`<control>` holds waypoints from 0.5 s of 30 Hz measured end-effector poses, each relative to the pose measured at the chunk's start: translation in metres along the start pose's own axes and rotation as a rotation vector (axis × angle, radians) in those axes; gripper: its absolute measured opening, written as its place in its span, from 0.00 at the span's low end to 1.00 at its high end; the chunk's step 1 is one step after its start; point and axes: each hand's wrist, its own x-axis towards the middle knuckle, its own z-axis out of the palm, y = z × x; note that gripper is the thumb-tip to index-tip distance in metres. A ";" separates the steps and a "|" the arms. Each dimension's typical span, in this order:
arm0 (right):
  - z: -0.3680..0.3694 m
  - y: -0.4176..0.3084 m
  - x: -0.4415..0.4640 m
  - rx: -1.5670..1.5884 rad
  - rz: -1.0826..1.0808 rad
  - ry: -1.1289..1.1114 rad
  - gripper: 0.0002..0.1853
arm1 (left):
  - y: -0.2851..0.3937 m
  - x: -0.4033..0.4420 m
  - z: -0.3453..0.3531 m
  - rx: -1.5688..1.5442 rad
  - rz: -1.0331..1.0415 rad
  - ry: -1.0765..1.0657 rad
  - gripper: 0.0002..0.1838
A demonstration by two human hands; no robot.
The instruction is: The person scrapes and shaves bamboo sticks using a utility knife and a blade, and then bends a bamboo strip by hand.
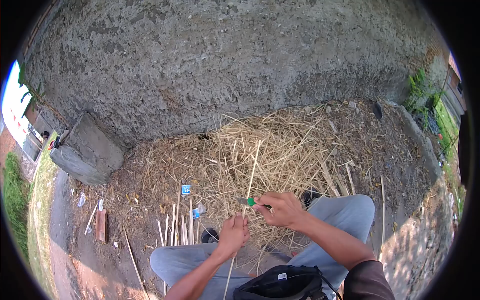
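Observation:
My left hand [233, 235] is closed around a long, thin pale strip [254, 169], which looks like bamboo or wood. The strip's upper end slants up over the shavings, and its lower part runs down between my legs. My right hand [281, 208] grips a knife [251, 202] with a green part near the blade; much of the handle is hidden by my fingers. Its short blade points left and lies at or very near the strip, just above my left hand. Whether the edge touches the strip I cannot tell.
A heap of pale shavings [285, 145] covers the ground before a rough grey wall [225, 65]. Several cut strips [176, 220] lie left of my knee, near blue-white packets [186, 189]. A concrete block [92, 150] and a reddish-brown piece [101, 225] are farther left. A black bag [280, 285] rests at my lap.

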 end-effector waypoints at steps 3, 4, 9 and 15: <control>0.002 0.008 0.004 -0.019 -0.033 0.071 0.07 | 0.010 -0.007 0.001 0.009 0.003 0.013 0.18; 0.003 0.018 0.008 -0.073 0.061 0.109 0.08 | 0.007 -0.013 0.004 0.011 0.000 0.013 0.18; -0.050 0.128 0.038 -0.281 0.574 0.205 0.12 | -0.013 -0.039 0.000 0.195 -0.029 -0.181 0.18; -0.018 0.107 0.024 0.133 0.578 0.305 0.13 | 0.021 -0.010 -0.032 0.015 -0.139 -0.084 0.16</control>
